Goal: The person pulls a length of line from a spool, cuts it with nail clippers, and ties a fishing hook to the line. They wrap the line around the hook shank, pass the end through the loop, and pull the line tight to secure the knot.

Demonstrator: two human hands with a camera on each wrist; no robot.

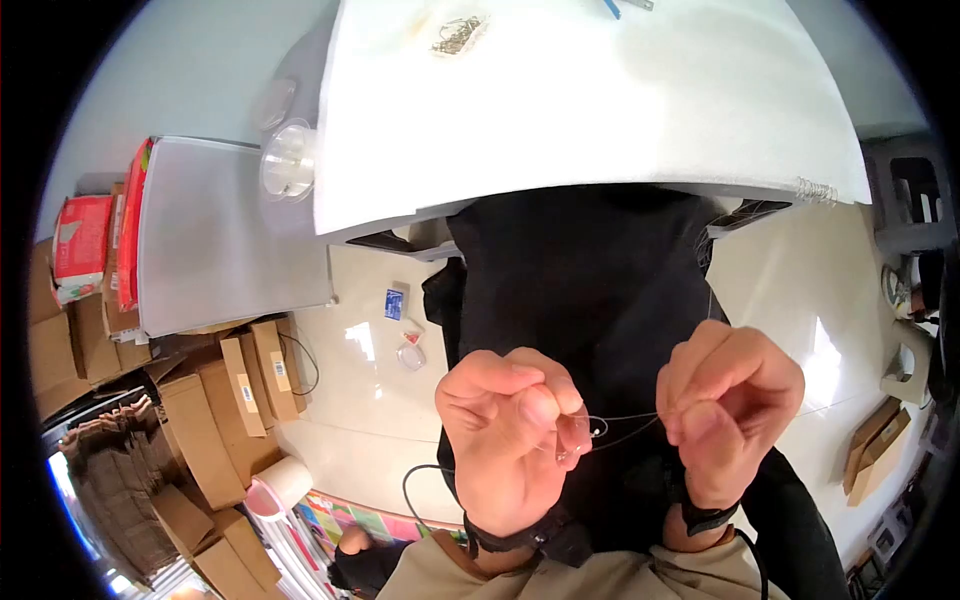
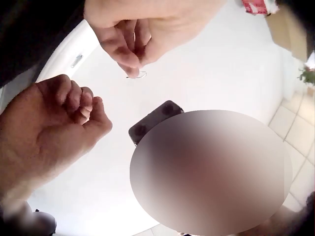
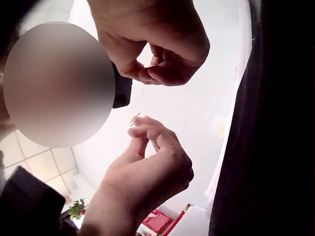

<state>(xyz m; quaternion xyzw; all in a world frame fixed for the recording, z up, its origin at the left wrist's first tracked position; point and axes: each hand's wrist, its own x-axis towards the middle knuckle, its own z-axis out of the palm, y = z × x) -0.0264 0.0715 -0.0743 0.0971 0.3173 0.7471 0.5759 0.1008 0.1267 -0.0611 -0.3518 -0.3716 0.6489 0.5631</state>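
In the head view my left hand (image 1: 510, 430) is raised above the lap, thumb and fingers pinching a small curved metal hook (image 3: 132, 121). Most of the hook is hidden by the fingertips; its bent end shows beyond them in both wrist views. A thin clear line (image 1: 630, 415) runs from there across to my right hand (image 1: 730, 400), which pinches it between thumb and curled forefinger. The line sags slightly in a double strand. Both hands are apart, at about the same height, in front of the white table (image 1: 600, 110).
A small heap of thin metal pieces (image 1: 460, 36) lies on the table. A row of wire-like pieces (image 1: 816, 190) hangs at its right front edge. Clear plastic spool-like containers (image 1: 290, 160) stand left, beside a grey board (image 1: 220, 230). Cardboard boxes (image 1: 205, 440) fill the lower left.
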